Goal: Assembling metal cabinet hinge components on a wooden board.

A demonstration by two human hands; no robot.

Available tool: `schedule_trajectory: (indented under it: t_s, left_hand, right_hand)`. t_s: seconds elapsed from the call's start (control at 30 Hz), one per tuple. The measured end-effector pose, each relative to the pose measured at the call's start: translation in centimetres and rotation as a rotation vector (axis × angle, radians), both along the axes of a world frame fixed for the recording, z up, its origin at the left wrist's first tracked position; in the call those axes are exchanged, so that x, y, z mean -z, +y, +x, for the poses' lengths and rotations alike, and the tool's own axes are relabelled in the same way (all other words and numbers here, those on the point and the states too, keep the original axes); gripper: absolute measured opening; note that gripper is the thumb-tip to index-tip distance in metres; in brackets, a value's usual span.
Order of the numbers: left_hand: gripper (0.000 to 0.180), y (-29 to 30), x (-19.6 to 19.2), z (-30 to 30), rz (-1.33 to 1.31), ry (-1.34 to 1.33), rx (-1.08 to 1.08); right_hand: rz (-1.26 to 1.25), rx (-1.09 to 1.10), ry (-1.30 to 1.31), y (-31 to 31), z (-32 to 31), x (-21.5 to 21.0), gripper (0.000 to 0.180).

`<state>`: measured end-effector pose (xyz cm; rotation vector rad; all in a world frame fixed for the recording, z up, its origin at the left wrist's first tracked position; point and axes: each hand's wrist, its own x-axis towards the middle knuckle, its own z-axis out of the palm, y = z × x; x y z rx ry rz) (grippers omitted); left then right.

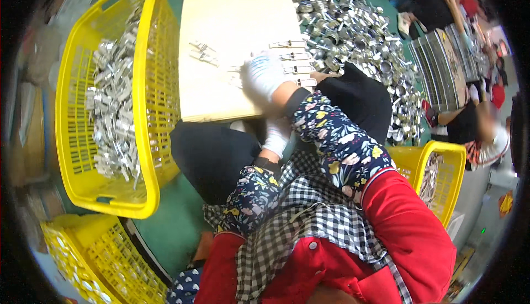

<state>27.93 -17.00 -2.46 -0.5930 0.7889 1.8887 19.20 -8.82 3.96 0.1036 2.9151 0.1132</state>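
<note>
A pale yellow board (237,11) lies across my knees. My right hand (265,75), in a white glove with blue stripes, is over the board's near right part, its fingers smeared by motion. Just right of it, several slotted silver metal pieces (298,69) lie in a row along the board's edge. A few loose metal pieces (204,53) rest left of that hand. My left hand (276,136), also gloved, is low at the board's near edge between my knees. The board and my right arm hide its fingers, so I cannot see what it holds.
A tall yellow basket (146,111) of silver metal parts stands at my left. A big heap of silver metal parts (353,33) covers the green floor beyond my right knee. Another yellow basket (452,177) is at my right. Other people sit at the far right, near stacked grey trays (439,69).
</note>
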Motion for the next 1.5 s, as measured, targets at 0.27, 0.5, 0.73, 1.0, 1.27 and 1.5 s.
schedule_trajectory:
  t_s: [0.27, 0.5, 0.73, 1.0, 1.27, 1.5]
  left_hand:
    - [0.02, -1.6, 4.8, 0.4, -0.226, 0.897, 0.242]
    - [0.023, -2.4, 1.1, 0.2, -0.301, 0.614, 0.387]
    - [0.018, -2.2, 2.2, 0.3, -0.259, 0.869, 0.288]
    - [0.014, -2.9, 5.5, -0.5, -0.75, 1.943, 0.827]
    - [0.025, -2.2, 0.6, -0.1, -0.267, 0.627, 0.409]
    - [0.025, -2.2, -0.5, -0.1, -0.324, 0.572, 0.398]
  right_hand:
    - [-0.537, 0.207, 0.427, 4.0, 1.9, -2.1, 0.027]
    - [-0.72, 0.399, 0.566, 5.6, 1.7, -0.9, 0.023]
    - [-0.141, 0.075, 0.126, 3.5, -2.2, -2.7, 0.025]
    - [-0.221, 0.099, 0.036, -0.1, -5.3, -2.5, 0.025]
    - [-1.142, 0.501, 0.811, 10.4, 0.1, -3.1, 0.027]
    - [-1.375, 0.913, 0.575, 15.2, 2.2, 2.7, 0.023]
